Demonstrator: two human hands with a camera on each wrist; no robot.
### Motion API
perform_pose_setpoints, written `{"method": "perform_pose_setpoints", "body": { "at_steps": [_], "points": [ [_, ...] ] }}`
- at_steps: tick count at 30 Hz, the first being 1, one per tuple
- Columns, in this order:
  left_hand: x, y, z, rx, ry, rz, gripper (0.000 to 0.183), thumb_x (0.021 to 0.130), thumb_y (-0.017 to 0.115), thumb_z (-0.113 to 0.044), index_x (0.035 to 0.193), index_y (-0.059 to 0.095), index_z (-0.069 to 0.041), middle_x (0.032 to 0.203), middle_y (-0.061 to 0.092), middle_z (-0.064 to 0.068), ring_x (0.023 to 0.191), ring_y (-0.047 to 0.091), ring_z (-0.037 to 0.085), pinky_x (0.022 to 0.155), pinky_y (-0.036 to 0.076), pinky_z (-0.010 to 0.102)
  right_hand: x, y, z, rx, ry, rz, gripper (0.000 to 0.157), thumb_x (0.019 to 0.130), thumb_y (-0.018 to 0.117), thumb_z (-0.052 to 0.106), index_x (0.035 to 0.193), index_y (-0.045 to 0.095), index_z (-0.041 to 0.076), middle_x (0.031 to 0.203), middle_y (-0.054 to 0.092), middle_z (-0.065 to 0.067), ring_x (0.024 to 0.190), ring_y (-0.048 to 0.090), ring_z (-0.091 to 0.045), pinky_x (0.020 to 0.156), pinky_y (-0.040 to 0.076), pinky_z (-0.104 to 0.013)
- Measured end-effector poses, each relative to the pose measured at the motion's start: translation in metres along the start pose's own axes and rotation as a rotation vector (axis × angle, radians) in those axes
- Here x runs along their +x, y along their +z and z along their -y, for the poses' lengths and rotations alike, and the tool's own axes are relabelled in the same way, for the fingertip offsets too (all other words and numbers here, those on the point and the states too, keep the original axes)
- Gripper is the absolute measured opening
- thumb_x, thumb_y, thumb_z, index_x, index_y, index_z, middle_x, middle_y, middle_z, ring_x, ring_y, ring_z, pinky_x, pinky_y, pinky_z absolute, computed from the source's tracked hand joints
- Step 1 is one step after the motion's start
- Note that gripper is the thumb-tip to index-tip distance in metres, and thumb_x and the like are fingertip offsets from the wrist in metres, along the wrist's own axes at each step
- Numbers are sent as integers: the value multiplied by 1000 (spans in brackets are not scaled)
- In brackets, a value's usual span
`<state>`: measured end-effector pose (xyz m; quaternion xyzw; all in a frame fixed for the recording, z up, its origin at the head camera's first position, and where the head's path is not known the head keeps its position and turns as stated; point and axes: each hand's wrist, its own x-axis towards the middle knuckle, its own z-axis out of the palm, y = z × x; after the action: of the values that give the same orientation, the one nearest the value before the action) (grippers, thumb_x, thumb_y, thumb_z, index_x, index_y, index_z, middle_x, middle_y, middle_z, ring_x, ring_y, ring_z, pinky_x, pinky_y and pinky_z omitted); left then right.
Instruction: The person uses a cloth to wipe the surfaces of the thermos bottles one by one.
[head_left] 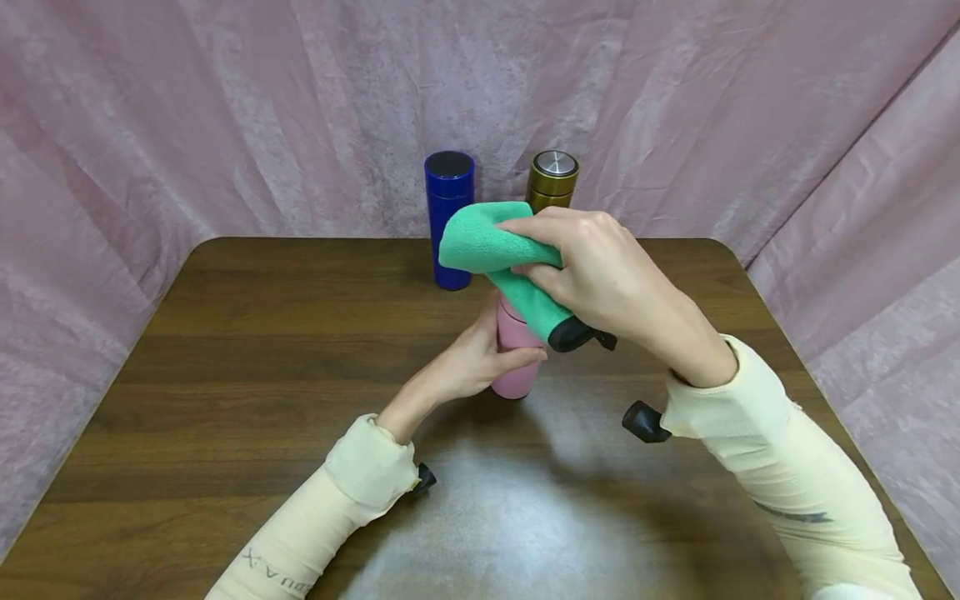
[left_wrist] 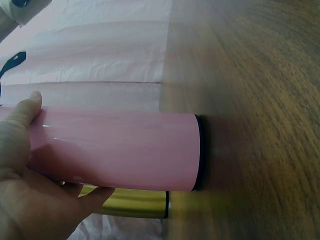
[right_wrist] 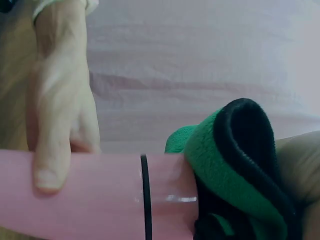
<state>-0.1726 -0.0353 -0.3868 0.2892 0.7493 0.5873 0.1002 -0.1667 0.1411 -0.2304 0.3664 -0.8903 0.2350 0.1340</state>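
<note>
A pink bottle (head_left: 514, 383) stands upright at mid-table, its base close to the wood in the left wrist view. My left hand (head_left: 472, 358) grips its body, thumb across the near side and fingers round the far side. My right hand (head_left: 603, 271) pinches a folded green cloth (head_left: 487, 242) with a black edge, thumb below and fingers above. The cloth lies over the bottle's top, hiding the lid end from the head view. In the right wrist view the cloth (right_wrist: 210, 165) wraps the lid end, past a dark seam ring (right_wrist: 145, 195).
Behind the pink bottle stand a blue bottle (head_left: 450, 200) with a black top and a gold bottle (head_left: 553, 179) with a silver top, partly hidden by the right hand and cloth. A pink curtain (head_left: 337, 117) hangs behind the wooden table (head_left: 262, 375).
</note>
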Motion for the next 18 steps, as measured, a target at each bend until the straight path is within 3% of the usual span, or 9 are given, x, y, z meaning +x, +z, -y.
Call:
{"method": "perform_pose_setpoints", "body": {
  "at_steps": [8,18],
  "points": [
    [-1,1,-2,26,-40,-27,83,94,79,-20,154,21,-12,141,49,8,126,53,21,110,41,42,10,-3,-19,51,101,23,36,92,75,3,128,73,8,113,75,-9,91,68,-24,84,54,-44],
    [-2,2,-1,33,-43,-47,84,93,80,-17,153,21,-9,142,49,12,126,54,24,110,42,44,3,-4,-34,88,185,3,35,94,72,4,128,73,8,113,75,-12,89,66,-25,82,52,-44]
  ]
}}
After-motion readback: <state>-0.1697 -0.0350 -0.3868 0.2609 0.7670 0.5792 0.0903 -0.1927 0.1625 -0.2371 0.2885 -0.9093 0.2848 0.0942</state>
